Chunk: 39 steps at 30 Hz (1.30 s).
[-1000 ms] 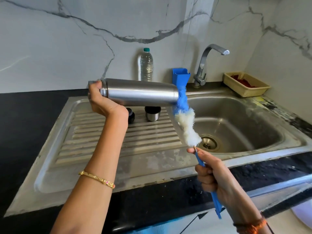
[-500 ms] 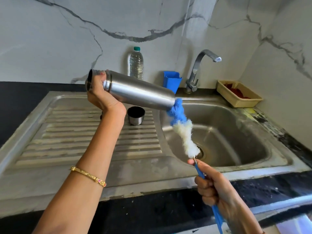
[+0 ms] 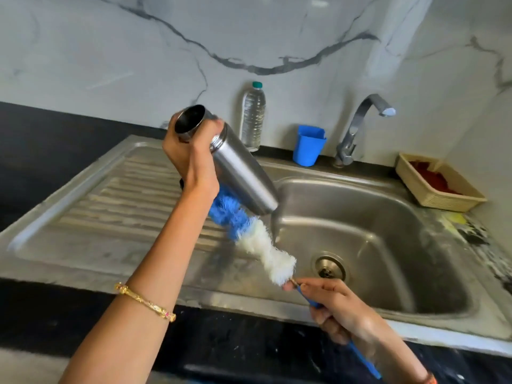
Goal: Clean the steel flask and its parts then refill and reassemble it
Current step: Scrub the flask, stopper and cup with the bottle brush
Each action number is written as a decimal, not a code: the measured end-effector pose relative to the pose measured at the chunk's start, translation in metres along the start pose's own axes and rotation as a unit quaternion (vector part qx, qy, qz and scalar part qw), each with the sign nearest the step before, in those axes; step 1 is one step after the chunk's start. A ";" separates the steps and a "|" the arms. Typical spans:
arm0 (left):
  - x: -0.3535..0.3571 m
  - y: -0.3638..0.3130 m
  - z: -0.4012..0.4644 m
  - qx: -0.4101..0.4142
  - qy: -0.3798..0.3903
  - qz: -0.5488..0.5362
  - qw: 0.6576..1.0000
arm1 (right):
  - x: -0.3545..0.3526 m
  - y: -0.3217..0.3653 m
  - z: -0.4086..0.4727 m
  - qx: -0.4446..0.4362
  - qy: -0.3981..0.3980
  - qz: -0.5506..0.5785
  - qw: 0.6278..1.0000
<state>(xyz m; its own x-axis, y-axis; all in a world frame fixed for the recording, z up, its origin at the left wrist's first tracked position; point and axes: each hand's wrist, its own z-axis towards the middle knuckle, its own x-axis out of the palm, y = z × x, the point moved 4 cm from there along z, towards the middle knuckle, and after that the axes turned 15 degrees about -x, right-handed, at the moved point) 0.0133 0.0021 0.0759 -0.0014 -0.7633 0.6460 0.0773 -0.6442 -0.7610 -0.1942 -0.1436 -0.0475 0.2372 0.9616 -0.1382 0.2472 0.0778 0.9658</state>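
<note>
Bright, even daylight, soft picture.
We see pale glare on the flask (image 3: 243,173) and wall (image 3: 110,51), faint shadows, slight motion blur, and wide-angle bending at the edges.

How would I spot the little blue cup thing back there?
Find the steel sink and its curved tap at the back wall. Just left of the tap's base stands the blue cup. Unlike the clear water bottle further left, it is opaque, squat and open-topped.

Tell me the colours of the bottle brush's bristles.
Blue at the tip, white nearer the handle; head view: bottle brush.
</note>
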 end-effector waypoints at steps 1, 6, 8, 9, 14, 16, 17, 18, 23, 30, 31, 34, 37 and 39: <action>-0.003 -0.005 -0.002 0.011 -0.014 0.014 1.000 | -0.005 -0.001 0.001 -0.016 0.010 -0.045 0.999; -0.032 -0.030 -0.007 0.041 -0.066 0.068 0.995 | -0.018 -0.021 -0.013 -0.030 0.016 -0.076 0.997; -0.044 -0.045 0.001 0.047 -0.091 0.075 0.992 | -0.021 -0.018 -0.014 -0.019 0.019 -0.038 0.999; -0.050 -0.053 0.007 0.050 -0.104 0.080 0.990 | -0.027 -0.020 -0.013 -0.020 0.017 -0.015 1.000; -0.076 -0.074 0.039 0.067 -0.144 0.195 0.968 | -0.021 -0.010 0.003 -0.041 -0.044 0.053 0.997; -0.079 -0.073 0.051 0.055 -0.148 0.242 0.957 | -0.010 0.003 0.016 -0.082 -0.056 0.038 0.994; -0.081 -0.071 0.055 0.048 -0.148 0.260 0.953 | -0.003 0.009 0.021 -0.096 -0.059 0.027 0.993; -0.085 -0.069 0.059 0.043 -0.148 0.274 0.949 | 0.006 0.014 0.027 -0.098 -0.076 0.028 0.992; -0.121 -0.074 0.085 0.017 -0.168 0.290 0.942 | 0.040 0.014 0.037 -0.099 -0.111 0.036 0.988; -0.116 -0.088 0.122 0.028 -0.116 0.335 0.935 | 0.072 0.044 0.054 -0.152 -0.171 0.048 0.972; -0.118 -0.087 0.125 0.026 -0.106 0.335 0.936 | 0.076 0.044 0.055 -0.153 -0.181 0.053 0.970; -0.123 -0.085 0.137 0.031 -0.077 0.354 0.931 | 0.089 0.042 0.057 -0.153 -0.197 0.062 0.966; -0.128 -0.084 0.149 0.035 -0.073 0.356 0.931 | 0.095 0.045 0.061 -0.154 -0.204 0.064 0.965; -0.132 -0.081 0.153 0.040 -0.064 0.348 0.934 | 0.098 0.043 0.061 -0.149 -0.212 0.062 0.964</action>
<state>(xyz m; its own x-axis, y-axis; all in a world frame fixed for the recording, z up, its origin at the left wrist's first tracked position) 0.1594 0.1623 0.0619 0.1956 -0.9807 0.0015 0.0886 0.0162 -0.9959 -0.1028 -0.0618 -0.0331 0.6255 0.7795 -0.0335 -0.0736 0.1018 0.9921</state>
